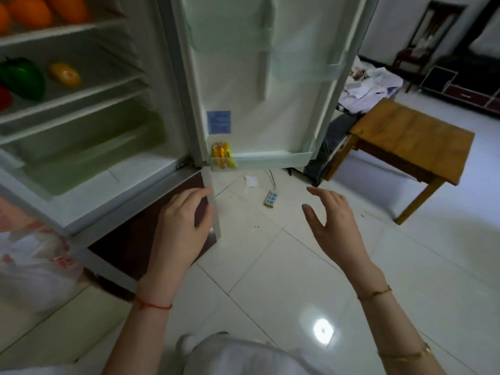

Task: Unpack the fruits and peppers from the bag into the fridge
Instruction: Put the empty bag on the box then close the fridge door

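Observation:
The fridge point(113, 185) stands open at the left, its door point(257, 90) swung out ahead. Several orange fruits point(29, 12) lie on the top shelf. On the shelf below sit a green pepper point(23, 78), a red pepper point(4, 98) at the frame's edge and a small yellow-orange fruit point(65, 74). A white plastic bag point(35, 266) with red print slumps on the floor at the lower left. My left hand point(181, 228) hovers by the corner of the dark lower door, fingers apart, holding nothing. My right hand point(332, 226) is open over the floor.
A yellow packet point(221, 155) sits in the door's bottom rack. A small box point(270, 198) and paper scraps lie on the white tiled floor. A wooden table point(411, 139) stands to the right, with a heap of cloth point(368, 87) behind it.

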`<state>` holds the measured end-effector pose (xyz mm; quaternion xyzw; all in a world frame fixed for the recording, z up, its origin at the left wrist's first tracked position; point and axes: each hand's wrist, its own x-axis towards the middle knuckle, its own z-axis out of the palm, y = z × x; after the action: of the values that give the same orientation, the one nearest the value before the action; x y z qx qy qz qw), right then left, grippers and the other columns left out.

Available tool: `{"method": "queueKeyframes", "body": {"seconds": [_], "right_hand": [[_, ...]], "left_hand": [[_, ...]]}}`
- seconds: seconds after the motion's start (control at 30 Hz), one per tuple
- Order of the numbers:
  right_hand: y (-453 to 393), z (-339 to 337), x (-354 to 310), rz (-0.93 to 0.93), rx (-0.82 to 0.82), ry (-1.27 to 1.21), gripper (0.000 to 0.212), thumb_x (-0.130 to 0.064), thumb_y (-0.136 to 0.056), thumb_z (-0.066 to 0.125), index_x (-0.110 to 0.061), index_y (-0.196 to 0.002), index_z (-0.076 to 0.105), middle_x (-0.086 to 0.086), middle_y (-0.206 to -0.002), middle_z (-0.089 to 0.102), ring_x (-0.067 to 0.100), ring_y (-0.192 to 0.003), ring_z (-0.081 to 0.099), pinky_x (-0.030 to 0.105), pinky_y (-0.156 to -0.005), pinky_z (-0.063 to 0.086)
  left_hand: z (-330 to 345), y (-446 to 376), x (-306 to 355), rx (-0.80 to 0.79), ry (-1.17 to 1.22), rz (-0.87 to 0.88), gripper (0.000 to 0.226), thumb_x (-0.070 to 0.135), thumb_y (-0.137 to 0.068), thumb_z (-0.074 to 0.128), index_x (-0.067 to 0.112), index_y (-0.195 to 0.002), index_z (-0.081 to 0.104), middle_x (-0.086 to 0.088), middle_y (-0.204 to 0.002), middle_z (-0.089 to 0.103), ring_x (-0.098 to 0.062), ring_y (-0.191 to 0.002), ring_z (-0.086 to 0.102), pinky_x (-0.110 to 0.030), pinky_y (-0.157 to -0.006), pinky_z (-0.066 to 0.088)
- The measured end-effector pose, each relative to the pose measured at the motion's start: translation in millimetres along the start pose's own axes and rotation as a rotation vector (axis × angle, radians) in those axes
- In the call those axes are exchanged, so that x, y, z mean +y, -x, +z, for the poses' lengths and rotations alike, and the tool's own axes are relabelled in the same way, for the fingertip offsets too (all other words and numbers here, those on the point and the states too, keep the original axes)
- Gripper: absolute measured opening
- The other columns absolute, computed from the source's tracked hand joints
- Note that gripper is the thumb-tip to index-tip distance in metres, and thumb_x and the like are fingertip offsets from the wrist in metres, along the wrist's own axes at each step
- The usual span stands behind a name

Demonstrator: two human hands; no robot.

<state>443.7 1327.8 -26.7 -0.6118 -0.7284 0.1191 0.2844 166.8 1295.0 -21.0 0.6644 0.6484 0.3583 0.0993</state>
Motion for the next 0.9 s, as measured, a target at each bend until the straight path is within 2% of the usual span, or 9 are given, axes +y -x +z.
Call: {"method": "queueKeyframes", "body": {"seconds": [0.17,0.27,0.37,0.43,0.53,0.67,0.77,0.9], "right_hand": [[-31.1,-30.4,45.1,0.023,0.025,-0.016,0.038,-0.033,-0.097,0.054,-0.018,-0.132,0.053,0.001,-0.13,0.059,0.019,-0.125,0.049,0.038,-0.107,0.041],[-59.3,-42.0,66.9,0.013,0.054,-0.027,0.038,-0.031,-0.097,0.055,-0.017,-0.132,0.053,0.001,-0.129,0.06,0.019,-0.124,0.05,0.031,-0.104,0.039],[-95.4,-49.8,88.0,0.02,0.083,-0.056,0.037,-0.031,-0.097,0.055,-0.017,-0.131,0.053,0.001,-0.126,0.06,0.018,-0.12,0.051,0.022,-0.097,0.035],[-122.9,-54.2,102.7,0.026,0.105,-0.07,0.036,-0.031,-0.097,0.055,-0.016,-0.13,0.053,0.002,-0.123,0.061,0.02,-0.117,0.053,0.024,-0.095,0.038],[-166.3,-61.6,122.5,0.007,0.152,-0.089,0.038,-0.03,-0.098,0.055,-0.013,-0.131,0.053,0.003,-0.124,0.061,0.021,-0.119,0.053,0.033,-0.1,0.043],[-228.7,-71.3,145.4,0.009,0.174,-0.128,0.038,-0.031,-0.099,0.053,-0.012,-0.133,0.052,0.004,-0.13,0.06,0.019,-0.123,0.052,0.028,-0.1,0.04],[-282.9,-74.2,163.0,0.026,0.182,-0.166,0.044,-0.037,-0.1,0.049,-0.014,-0.137,0.049,0.005,-0.135,0.058,0.022,-0.124,0.053,0.042,-0.102,0.046],[-347.0,-76.5,178.2,0.064,0.165,-0.243,0.047,-0.035,-0.102,0.044,-0.013,-0.144,0.04,0.008,-0.142,0.052,0.027,-0.124,0.053,0.045,-0.104,0.045]], "left_hand": [[31.2,-35.1,46.8,0.025,0.009,0.065,0.033,0.019,-0.094,0.057,0.015,-0.126,0.063,0.0,-0.124,0.063,-0.016,-0.115,0.058,-0.034,-0.102,0.047],[49.2,-65.6,68.7,0.044,-0.004,0.111,0.034,0.018,-0.094,0.059,0.013,-0.128,0.062,-0.001,-0.125,0.062,-0.016,-0.117,0.056,-0.031,-0.103,0.044],[70.9,-103.6,86.9,0.074,-0.006,0.164,0.033,0.017,-0.094,0.059,0.011,-0.127,0.062,-0.004,-0.122,0.063,-0.02,-0.114,0.056,-0.037,-0.103,0.045],[86.7,-131.9,99.4,0.084,-0.012,0.197,0.035,0.02,-0.093,0.057,0.012,-0.127,0.061,-0.004,-0.123,0.062,-0.021,-0.114,0.056,-0.036,-0.103,0.044],[108.9,-174.4,118.6,0.107,-0.016,0.242,0.039,0.021,-0.092,0.054,0.012,-0.129,0.06,-0.004,-0.127,0.061,-0.021,-0.118,0.053,-0.033,-0.103,0.04],[132.5,-228.0,142.2,0.156,-0.001,0.297,0.041,0.013,-0.092,0.057,0.008,-0.133,0.056,-0.007,-0.132,0.057,-0.023,-0.123,0.05,-0.036,-0.108,0.039],[148.5,-268.5,155.4,0.201,-0.019,0.349,0.044,0.011,-0.09,0.057,0.004,-0.134,0.054,-0.011,-0.133,0.055,-0.027,-0.126,0.049,-0.04,-0.111,0.037],[167.8,-311.8,165.5,0.19,-0.091,0.365,0.048,0.012,-0.091,0.056,0.004,-0.137,0.05,-0.012,-0.137,0.052,-0.027,-0.133,0.044,-0.047,-0.118,0.027]]}}
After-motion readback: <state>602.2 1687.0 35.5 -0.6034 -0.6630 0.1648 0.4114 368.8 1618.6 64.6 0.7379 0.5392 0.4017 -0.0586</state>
